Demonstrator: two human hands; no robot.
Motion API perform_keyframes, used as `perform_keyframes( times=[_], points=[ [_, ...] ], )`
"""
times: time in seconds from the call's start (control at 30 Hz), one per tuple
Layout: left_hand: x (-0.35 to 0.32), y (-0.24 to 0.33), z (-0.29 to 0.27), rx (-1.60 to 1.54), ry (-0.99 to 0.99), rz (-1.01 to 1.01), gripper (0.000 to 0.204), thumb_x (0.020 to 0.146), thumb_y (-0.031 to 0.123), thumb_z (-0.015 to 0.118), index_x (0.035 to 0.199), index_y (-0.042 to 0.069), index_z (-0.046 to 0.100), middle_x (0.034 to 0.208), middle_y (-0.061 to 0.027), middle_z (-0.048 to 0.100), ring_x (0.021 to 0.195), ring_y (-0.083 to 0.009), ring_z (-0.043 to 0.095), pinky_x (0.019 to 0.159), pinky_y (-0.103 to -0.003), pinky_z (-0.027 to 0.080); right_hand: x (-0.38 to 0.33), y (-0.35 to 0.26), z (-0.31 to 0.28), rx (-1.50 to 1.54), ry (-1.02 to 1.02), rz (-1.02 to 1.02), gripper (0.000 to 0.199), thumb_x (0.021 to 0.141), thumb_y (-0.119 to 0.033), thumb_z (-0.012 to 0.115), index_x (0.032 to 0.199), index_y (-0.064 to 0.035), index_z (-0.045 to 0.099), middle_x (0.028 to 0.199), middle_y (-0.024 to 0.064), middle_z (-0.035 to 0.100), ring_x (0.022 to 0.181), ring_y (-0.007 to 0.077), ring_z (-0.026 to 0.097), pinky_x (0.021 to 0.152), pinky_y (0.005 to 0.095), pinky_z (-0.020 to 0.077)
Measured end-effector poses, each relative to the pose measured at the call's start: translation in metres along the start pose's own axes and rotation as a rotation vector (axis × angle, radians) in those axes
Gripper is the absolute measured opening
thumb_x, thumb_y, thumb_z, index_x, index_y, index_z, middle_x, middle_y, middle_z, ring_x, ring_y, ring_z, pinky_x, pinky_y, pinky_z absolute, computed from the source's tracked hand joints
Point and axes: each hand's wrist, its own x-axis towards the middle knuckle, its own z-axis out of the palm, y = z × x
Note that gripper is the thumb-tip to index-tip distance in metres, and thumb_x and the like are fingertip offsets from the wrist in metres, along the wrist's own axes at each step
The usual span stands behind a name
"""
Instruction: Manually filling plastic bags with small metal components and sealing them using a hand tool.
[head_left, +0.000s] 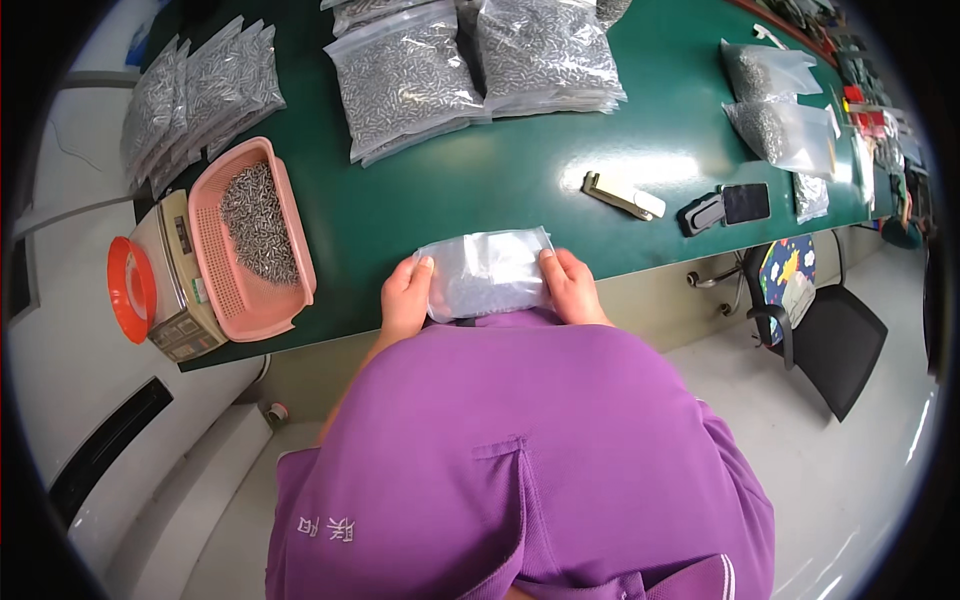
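Between my two hands is a clear plastic bag (488, 275), held at the table's near edge close to my purple shirt. My left hand (406, 292) grips its left side, thumb on top. The bag's right side is pinched by my right hand (573, 286), also with the thumb on top. Light glares off the plastic, and greyish contents show faintly in its lower part; I cannot make out what they are. The fingers under the bag are hidden.
A pink basket (208, 215) of small metal parts (262, 222) rests on a scale (180, 270) at left. Filled bags (405, 80) stand at the back. Rightward lie a stapler (622, 195), a phone (746, 203) and more bags (775, 135). A black chair (830, 340) stands right.
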Motion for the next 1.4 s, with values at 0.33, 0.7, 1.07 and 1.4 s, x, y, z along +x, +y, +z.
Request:
perform_keyframes(
  times=[0.33,0.7,1.07,1.4],
  points=[
    [-0.014,0.019,0.001,-0.164,0.097,0.169,0.02,0.088,0.019,0.064,0.079,0.002,0.059,0.063,0.0021,0.056,0.054,-0.0054,0.049,0.05,-0.022,0.039,0.013,-0.009,0.002,-0.073,0.133,-0.088,0.034,0.094,-0.03,0.049,0.083,0.0003,0.059,0.064,0.0029,0.051,0.064,0.0107,0.044,0.061,0.0286,0.0406],
    [0.009,0.0,0.005,-0.186,0.03,0.086,0.021,0.091,0.02,0.057,0.075,0.006,0.056,0.066,0.0062,0.051,0.061,-0.0029,0.045,0.056,-0.019,0.037,0.022,-0.004,0.003,-0.072,0.108,0.014,0.033,0.092,-0.031,0.051,0.091,0.0002,0.062,0.071,0.0127,0.061,0.067,0.0208,0.056,0.067,0.0328,0.0451],
    [0.007,0.029,-0.026,-0.447,-0.151,-0.042,0.014,0.084,0.008,0.064,0.09,0.007,0.052,0.081,-0.0009,0.059,0.071,-0.0073,0.054,0.065,-0.023,0.042,0.02,-0.015,-0.015,0.426,-0.013,-0.046,0.007,0.087,-0.009,0.06,0.092,-0.0044,0.062,0.075,-0.0032,0.058,0.066,0.0034,0.049,0.061,0.0182,0.0403],
    [0.015,0.071,-0.044,0.067,-0.392,0.014,0.021,0.081,0.004,0.065,0.101,-0.001,0.063,0.089,-0.0017,0.062,0.081,-0.007,0.055,0.075,-0.021,0.045,0.033,-0.046,-0.051,0.002,-0.373,-0.063,0.022,0.084,-0.008,0.063,0.105,-0.0033,0.066,0.095,0.003,0.066,0.081,0.0074,0.058,0.075,0.0247,0.0479]
  ],
)
